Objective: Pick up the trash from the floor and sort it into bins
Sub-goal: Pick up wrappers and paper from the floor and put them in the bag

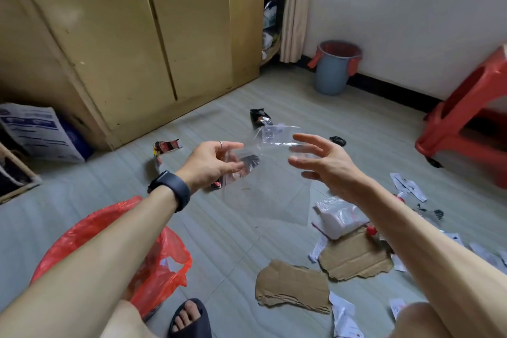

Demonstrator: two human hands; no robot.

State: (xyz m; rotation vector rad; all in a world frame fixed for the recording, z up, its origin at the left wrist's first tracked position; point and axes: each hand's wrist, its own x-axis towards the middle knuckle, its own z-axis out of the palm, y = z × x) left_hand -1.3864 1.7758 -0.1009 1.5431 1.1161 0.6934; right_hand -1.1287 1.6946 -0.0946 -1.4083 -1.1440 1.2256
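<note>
A clear plastic bag [267, 195] hangs in the air in front of me. My left hand [211, 163] pinches its upper left edge between thumb and fingers. My right hand [321, 159] is spread open at the bag's upper right edge, fingers straight and touching the film. A bin lined with a red plastic bag [153, 258] stands at my lower left, under my left forearm. A blue bin with a red liner [333, 68] stands by the far wall.
Torn cardboard pieces [292, 287] and a white zip bag [340, 217] lie at lower right among paper scraps [408, 186]. A black wrapper [259, 118] and a red-black wrapper [166, 147] lie ahead. A red plastic stool [466, 123] stands right; wooden cabinet [131, 44] at left.
</note>
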